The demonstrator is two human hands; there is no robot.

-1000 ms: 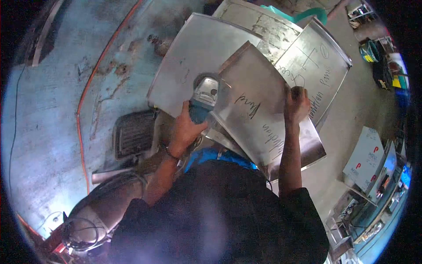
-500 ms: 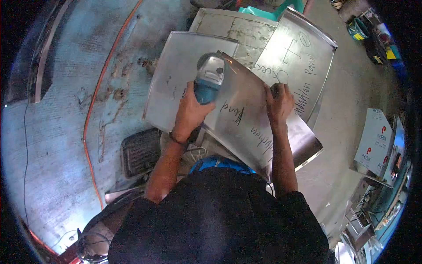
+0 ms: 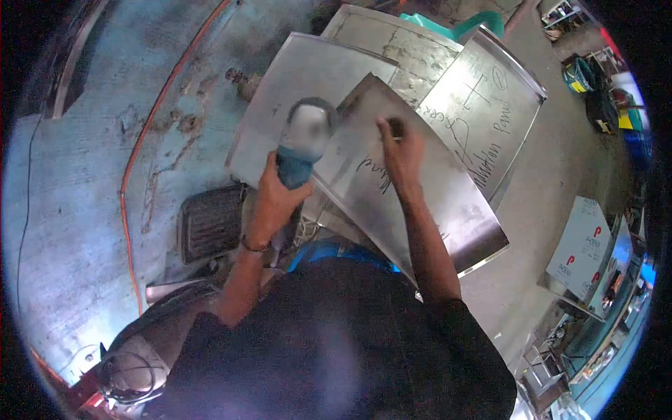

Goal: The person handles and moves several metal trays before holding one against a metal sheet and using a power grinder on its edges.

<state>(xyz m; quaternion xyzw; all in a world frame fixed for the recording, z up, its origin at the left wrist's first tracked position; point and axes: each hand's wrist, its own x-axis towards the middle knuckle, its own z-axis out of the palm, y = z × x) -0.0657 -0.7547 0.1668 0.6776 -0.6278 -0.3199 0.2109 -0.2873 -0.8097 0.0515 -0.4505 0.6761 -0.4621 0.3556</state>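
Observation:
My left hand point(image 3: 271, 199) is wrapped round the teal body of an angle grinder point(image 3: 297, 164). The grinder's metal head and round disc, blurred, lie over the left edge of a bent steel panel point(image 3: 448, 189) with marker writing on it. Over the upper part of that panel is my right hand point(image 3: 404, 157), its fingers curled round a small dark object point(image 3: 396, 128) whose kind I cannot make out. Beneath the grinder and the panel, to the left, lies a plain steel sheet point(image 3: 280, 91).
Another marked steel panel point(image 3: 483, 98) lies at the upper right, beside a worn metal surface point(image 3: 381, 38). An orange cord point(image 3: 129, 168) runs along the blue surface on the left. A black ribbed pad point(image 3: 213, 222) is near my left forearm. Printed sheets point(image 3: 577, 248) stand at right.
My left hand has drawn the grinder left and down, away from the panel's upper corner. My right hand has moved left across the panel, off its right edge. The view has shifted slightly.

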